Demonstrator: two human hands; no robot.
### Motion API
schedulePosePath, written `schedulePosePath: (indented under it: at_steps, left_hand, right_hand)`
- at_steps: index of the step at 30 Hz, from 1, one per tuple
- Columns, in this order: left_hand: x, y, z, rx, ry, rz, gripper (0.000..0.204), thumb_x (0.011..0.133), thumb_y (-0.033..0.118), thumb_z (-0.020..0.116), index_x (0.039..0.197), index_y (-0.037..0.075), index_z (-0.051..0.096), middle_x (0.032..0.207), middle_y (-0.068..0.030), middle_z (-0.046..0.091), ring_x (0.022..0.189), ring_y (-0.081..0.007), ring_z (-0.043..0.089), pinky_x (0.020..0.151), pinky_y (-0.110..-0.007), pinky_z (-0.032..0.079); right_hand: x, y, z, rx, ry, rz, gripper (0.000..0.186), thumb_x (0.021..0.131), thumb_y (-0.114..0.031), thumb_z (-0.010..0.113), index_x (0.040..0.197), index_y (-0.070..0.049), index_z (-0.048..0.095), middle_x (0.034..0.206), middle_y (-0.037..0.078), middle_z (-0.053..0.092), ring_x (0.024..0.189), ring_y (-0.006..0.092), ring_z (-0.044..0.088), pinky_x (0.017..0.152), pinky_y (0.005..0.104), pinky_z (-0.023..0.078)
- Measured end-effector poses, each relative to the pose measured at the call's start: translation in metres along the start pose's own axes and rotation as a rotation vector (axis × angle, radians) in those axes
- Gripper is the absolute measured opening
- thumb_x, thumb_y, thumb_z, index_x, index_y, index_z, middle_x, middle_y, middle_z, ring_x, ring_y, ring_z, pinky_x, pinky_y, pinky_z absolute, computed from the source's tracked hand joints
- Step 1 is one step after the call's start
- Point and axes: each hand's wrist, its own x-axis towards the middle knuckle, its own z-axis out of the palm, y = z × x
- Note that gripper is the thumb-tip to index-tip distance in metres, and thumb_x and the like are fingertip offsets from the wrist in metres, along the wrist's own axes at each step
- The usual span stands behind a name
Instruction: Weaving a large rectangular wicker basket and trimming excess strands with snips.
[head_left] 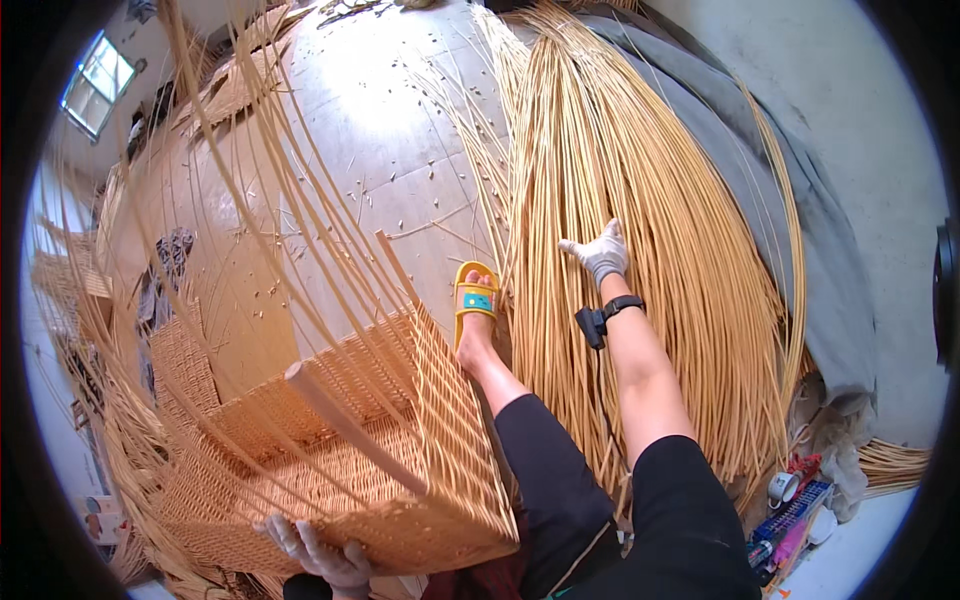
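Note:
A rectangular wicker basket (380, 525), part woven, leans at my lower left with long upright rods rising from its walls. A thick wooden corner post (350, 425) stands up out of its near side. My left hand (325, 558), in a pale glove, grips the basket's near wall with its fingers against the weave; part of the hand is cut off by the lower edge. Stretched forward over a broad bundle of wicker rods (640, 330), my gloved right hand (602, 252) has its thumb and fingers apart. Nothing shows in it.
My foot in a yellow sandal (476, 300) rests between basket and rods. Scraps lie on the grey floor (420, 180). A grey cloth (830, 290) borders the rods at right. A white mug (783, 487) and small items sit at lower right. Woven panels (183, 365) lean at left.

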Motion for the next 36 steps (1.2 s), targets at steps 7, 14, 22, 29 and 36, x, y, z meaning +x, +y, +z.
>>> schedulePosePath:
  at_steps: [7, 14, 22, 29, 36]
  left_hand:
    - [0.016, 0.006, 0.001, -0.056, 0.044, 0.041, 0.074, 0.109, 0.056, 0.043, 0.164, 0.007, 0.037, 0.169, -0.0247, 0.032, 0.156, -0.0481, 0.028, 0.127, -0.068, 0.018]
    - [0.025, 0.009, -0.002, -0.073, 0.027, 0.061, 0.071, 0.110, 0.054, 0.042, 0.165, 0.009, 0.035, 0.171, -0.0208, 0.031, 0.159, -0.0460, 0.023, 0.127, -0.069, 0.013]
    - [0.006, 0.002, 0.002, -0.006, -0.009, 0.039, 0.073, 0.108, 0.054, 0.034, 0.164, 0.008, 0.031, 0.169, -0.0241, 0.029, 0.158, -0.0491, 0.023, 0.128, -0.070, 0.015]
    - [0.000, -0.005, 0.000, -0.018, -0.030, 0.048, 0.073, 0.108, 0.054, 0.034, 0.167, 0.011, 0.026, 0.170, -0.0214, 0.027, 0.159, -0.0463, 0.022, 0.128, -0.072, 0.012]
    - [0.004, -0.003, 0.003, 0.009, -0.026, 0.048, 0.073, 0.108, 0.054, 0.031, 0.167, 0.012, 0.026, 0.169, -0.0236, 0.028, 0.159, -0.0462, 0.023, 0.127, -0.073, 0.012]
  right_hand:
    - [0.039, -0.010, 0.030, 0.203, -0.182, -0.162, 0.143, 0.060, -0.051, 0.101, 0.166, 0.003, 0.021, 0.163, 0.026, 0.043, 0.150, 0.0368, 0.046, 0.123, 0.0394, 0.040]
    - [0.017, -0.045, 0.073, 0.326, -0.245, -0.310, 0.143, 0.067, -0.030, 0.100, 0.168, 0.001, 0.004, 0.162, 0.023, 0.046, 0.144, 0.0300, 0.052, 0.121, 0.0354, 0.041]
    - [-0.052, -0.095, 0.087, 0.349, -0.251, -0.644, 0.123, 0.071, -0.026, 0.084, 0.170, -0.008, 0.014, 0.139, 0.033, 0.063, 0.125, 0.0419, 0.066, 0.106, 0.0395, 0.054]
    - [-0.085, -0.090, 0.101, 0.120, -0.119, -0.315, 0.121, 0.069, -0.027, 0.082, 0.171, -0.020, 0.018, 0.156, 0.030, 0.047, 0.135, 0.0440, 0.059, 0.113, 0.0434, 0.049]
    - [-0.090, -0.085, 0.092, -0.180, 0.338, -0.293, 0.142, 0.063, -0.066, 0.091, 0.172, -0.021, 0.012, 0.167, 0.024, 0.035, 0.149, 0.0464, 0.042, 0.120, 0.0570, 0.038]
